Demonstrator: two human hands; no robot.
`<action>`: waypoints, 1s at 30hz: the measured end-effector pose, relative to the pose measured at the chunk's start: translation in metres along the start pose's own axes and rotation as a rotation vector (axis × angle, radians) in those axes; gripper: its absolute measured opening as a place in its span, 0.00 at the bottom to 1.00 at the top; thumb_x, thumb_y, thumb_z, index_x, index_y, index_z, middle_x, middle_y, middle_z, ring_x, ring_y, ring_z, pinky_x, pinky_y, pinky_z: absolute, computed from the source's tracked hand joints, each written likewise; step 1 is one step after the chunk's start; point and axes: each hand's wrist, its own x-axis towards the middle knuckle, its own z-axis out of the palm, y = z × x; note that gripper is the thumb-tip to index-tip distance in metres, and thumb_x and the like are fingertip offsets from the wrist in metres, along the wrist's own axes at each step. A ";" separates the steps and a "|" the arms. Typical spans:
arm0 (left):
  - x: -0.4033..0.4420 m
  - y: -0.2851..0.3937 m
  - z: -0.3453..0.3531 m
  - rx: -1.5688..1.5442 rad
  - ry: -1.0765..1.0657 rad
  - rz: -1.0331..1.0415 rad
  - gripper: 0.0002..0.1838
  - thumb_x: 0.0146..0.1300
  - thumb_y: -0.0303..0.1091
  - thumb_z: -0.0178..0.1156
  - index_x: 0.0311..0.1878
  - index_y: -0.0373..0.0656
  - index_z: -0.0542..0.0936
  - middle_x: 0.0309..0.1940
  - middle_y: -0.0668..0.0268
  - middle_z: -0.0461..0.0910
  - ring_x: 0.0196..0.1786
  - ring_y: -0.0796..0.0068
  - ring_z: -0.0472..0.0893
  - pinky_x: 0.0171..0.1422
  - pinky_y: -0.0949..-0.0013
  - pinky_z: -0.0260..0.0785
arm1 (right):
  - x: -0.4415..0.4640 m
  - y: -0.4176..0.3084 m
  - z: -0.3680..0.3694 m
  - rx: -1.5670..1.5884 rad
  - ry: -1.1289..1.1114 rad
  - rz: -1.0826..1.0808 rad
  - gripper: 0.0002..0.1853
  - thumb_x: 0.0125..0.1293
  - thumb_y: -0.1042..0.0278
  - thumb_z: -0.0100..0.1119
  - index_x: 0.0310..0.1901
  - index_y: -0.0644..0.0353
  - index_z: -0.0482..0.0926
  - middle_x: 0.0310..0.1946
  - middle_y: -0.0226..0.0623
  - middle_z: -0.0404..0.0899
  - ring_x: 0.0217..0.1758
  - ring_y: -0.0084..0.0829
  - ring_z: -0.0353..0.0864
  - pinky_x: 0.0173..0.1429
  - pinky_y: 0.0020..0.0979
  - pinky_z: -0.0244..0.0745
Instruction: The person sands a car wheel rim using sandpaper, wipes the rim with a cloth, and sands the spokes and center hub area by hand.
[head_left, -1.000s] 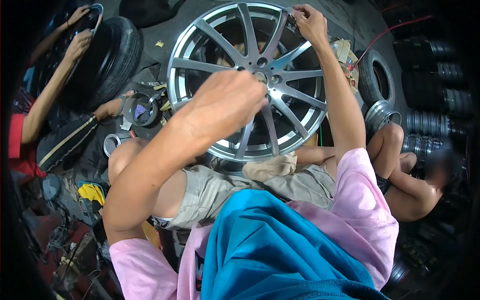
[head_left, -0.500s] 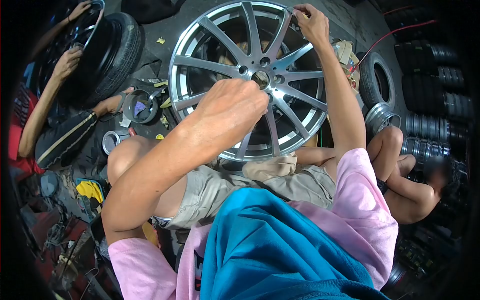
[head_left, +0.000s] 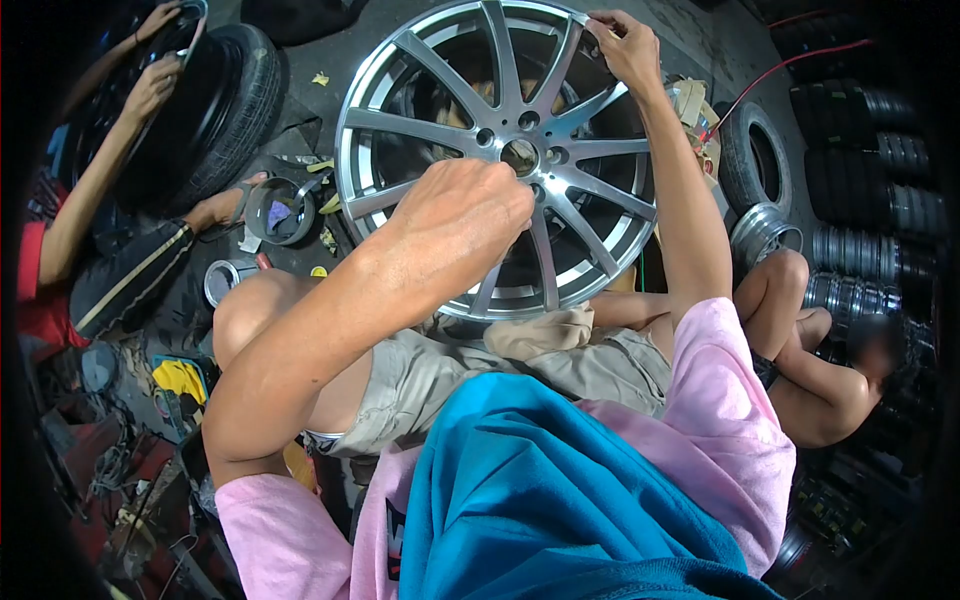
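Now, left hand [head_left: 462, 208] beside the hub of the silver wheel [head_left: 510, 122], knuckles up, fingers hidden, so I can't tell its grip or contents; right hand [head_left: 622, 48] pinching the upper right rim. The wheel sits just beyond the beige shorts [head_left: 415, 380]: hefty, I'd judge, rigid, slick where polished, best taken by rim or spokes. Farther out, a tyre [head_left: 735, 150] right, a co-worker's hand [head_left: 150, 90] left.
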 end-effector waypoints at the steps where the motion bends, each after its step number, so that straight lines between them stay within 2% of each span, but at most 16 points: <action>1: 0.000 0.000 0.000 -0.003 0.000 0.001 0.09 0.68 0.31 0.68 0.39 0.34 0.83 0.36 0.50 0.83 0.45 0.44 0.84 0.50 0.48 0.77 | 0.002 0.002 0.001 -0.006 0.006 0.023 0.15 0.70 0.56 0.72 0.52 0.55 0.92 0.30 0.32 0.88 0.32 0.21 0.84 0.41 0.29 0.78; 3: 0.000 0.001 0.001 -0.003 -0.004 -0.002 0.09 0.68 0.31 0.68 0.39 0.34 0.83 0.36 0.50 0.83 0.45 0.44 0.84 0.51 0.48 0.77 | 0.001 -0.009 -0.002 -0.011 0.014 0.045 0.15 0.70 0.56 0.72 0.52 0.55 0.92 0.29 0.31 0.88 0.32 0.20 0.83 0.41 0.28 0.78; 5: 0.001 0.001 0.001 -0.006 -0.008 -0.005 0.09 0.68 0.31 0.68 0.39 0.34 0.83 0.36 0.50 0.83 0.45 0.44 0.84 0.51 0.48 0.77 | -0.004 -0.044 -0.013 -0.021 -0.029 0.129 0.12 0.68 0.64 0.61 0.45 0.62 0.88 0.35 0.49 0.89 0.39 0.47 0.89 0.47 0.42 0.81; 6: 0.001 0.001 0.001 -0.014 0.000 -0.001 0.09 0.68 0.31 0.68 0.39 0.34 0.83 0.36 0.50 0.83 0.45 0.44 0.84 0.51 0.48 0.77 | -0.005 -0.036 -0.010 -0.021 -0.031 0.130 0.12 0.68 0.64 0.61 0.45 0.62 0.88 0.35 0.49 0.89 0.39 0.47 0.89 0.47 0.42 0.81; 8: 0.001 0.000 0.001 -0.025 0.005 0.002 0.09 0.68 0.31 0.68 0.39 0.33 0.83 0.36 0.50 0.83 0.45 0.44 0.84 0.51 0.47 0.77 | -0.008 -0.010 -0.001 0.048 -0.009 0.054 0.16 0.70 0.55 0.72 0.52 0.55 0.92 0.29 0.30 0.88 0.31 0.20 0.83 0.41 0.29 0.78; 11: 0.001 -0.001 0.002 -0.025 0.007 0.019 0.09 0.68 0.31 0.68 0.38 0.34 0.83 0.36 0.50 0.83 0.45 0.44 0.84 0.51 0.47 0.77 | -0.019 -0.022 -0.006 -0.001 -0.046 0.116 0.16 0.70 0.54 0.71 0.52 0.55 0.92 0.28 0.31 0.87 0.31 0.20 0.82 0.40 0.28 0.77; 16: -0.001 0.000 0.003 -0.022 0.012 0.008 0.08 0.68 0.31 0.67 0.38 0.34 0.83 0.36 0.50 0.83 0.44 0.44 0.84 0.51 0.48 0.77 | -0.039 -0.027 -0.006 0.020 -0.033 0.073 0.17 0.70 0.55 0.71 0.53 0.56 0.91 0.27 0.31 0.86 0.30 0.21 0.81 0.40 0.28 0.76; 19: -0.001 -0.001 0.004 -0.028 0.034 0.018 0.08 0.67 0.30 0.68 0.37 0.34 0.83 0.36 0.50 0.83 0.44 0.43 0.84 0.51 0.47 0.77 | -0.038 -0.024 -0.005 0.100 -0.082 0.097 0.17 0.70 0.56 0.71 0.53 0.56 0.91 0.29 0.32 0.87 0.32 0.22 0.82 0.41 0.29 0.77; 22: 0.001 -0.001 0.005 -0.021 0.009 0.024 0.08 0.67 0.30 0.68 0.37 0.34 0.83 0.35 0.49 0.83 0.44 0.43 0.84 0.50 0.47 0.77 | -0.029 -0.022 -0.003 0.030 -0.005 0.068 0.17 0.70 0.56 0.71 0.54 0.57 0.90 0.33 0.33 0.89 0.34 0.22 0.83 0.42 0.29 0.78; 25: 0.002 -0.001 0.006 -0.002 0.005 0.030 0.08 0.66 0.30 0.69 0.37 0.34 0.83 0.34 0.49 0.83 0.42 0.43 0.84 0.49 0.47 0.77 | -0.024 -0.018 -0.001 0.060 0.025 0.079 0.17 0.70 0.56 0.71 0.54 0.58 0.90 0.35 0.34 0.91 0.37 0.23 0.85 0.46 0.29 0.79; 27: 0.003 -0.001 0.006 -0.007 0.010 0.031 0.08 0.66 0.30 0.69 0.37 0.34 0.83 0.34 0.49 0.83 0.42 0.43 0.84 0.48 0.47 0.77 | -0.024 -0.018 0.000 -0.036 -0.007 0.072 0.17 0.71 0.56 0.70 0.54 0.58 0.90 0.37 0.36 0.91 0.39 0.25 0.86 0.49 0.30 0.79; 30: 0.001 -0.001 0.006 0.006 0.014 0.035 0.09 0.66 0.30 0.69 0.37 0.34 0.83 0.33 0.49 0.83 0.42 0.43 0.84 0.48 0.47 0.77 | -0.040 -0.022 0.000 0.029 -0.028 0.075 0.18 0.71 0.56 0.70 0.54 0.59 0.90 0.38 0.39 0.92 0.42 0.29 0.89 0.52 0.32 0.80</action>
